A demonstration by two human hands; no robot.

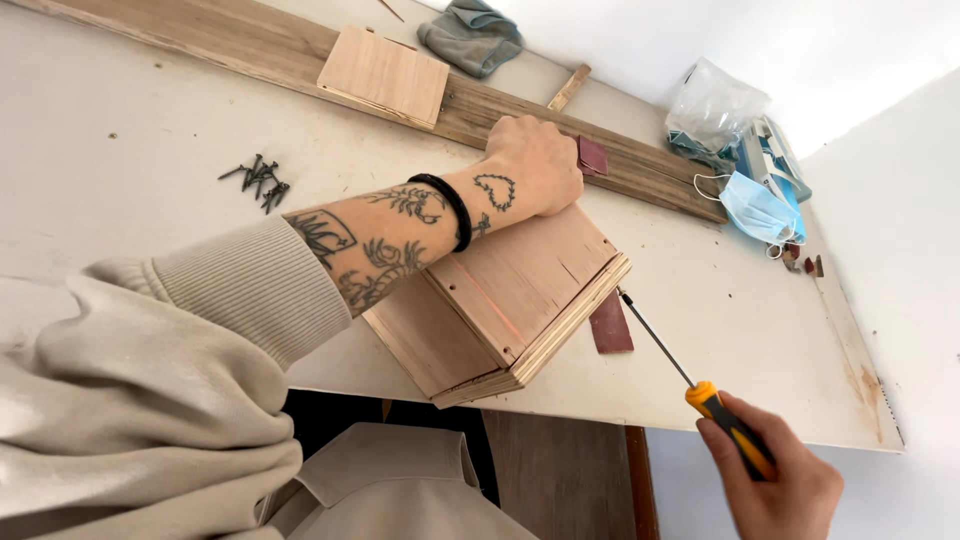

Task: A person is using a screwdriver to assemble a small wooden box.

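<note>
A small plywood box point(500, 305) lies on the white tabletop point(150, 140), partly over the near edge. My left hand point(535, 165) reaches across it and grips its far end, next to a dark red sandpaper piece point(592, 155). My right hand point(775, 485) holds a screwdriver point(690, 380) by its orange and black handle. The thin shaft points up and left, and its tip sits at the box's right side edge. Another reddish sandpaper strip point(610, 325) lies flat under the shaft.
A long wooden plank point(300, 55) runs along the back with a square plywood panel point(385, 75) on it. Several dark screws point(258, 180) lie at the left. A grey cloth point(472, 35), a plastic bag point(715, 105) and a blue face mask point(758, 210) sit at the far right.
</note>
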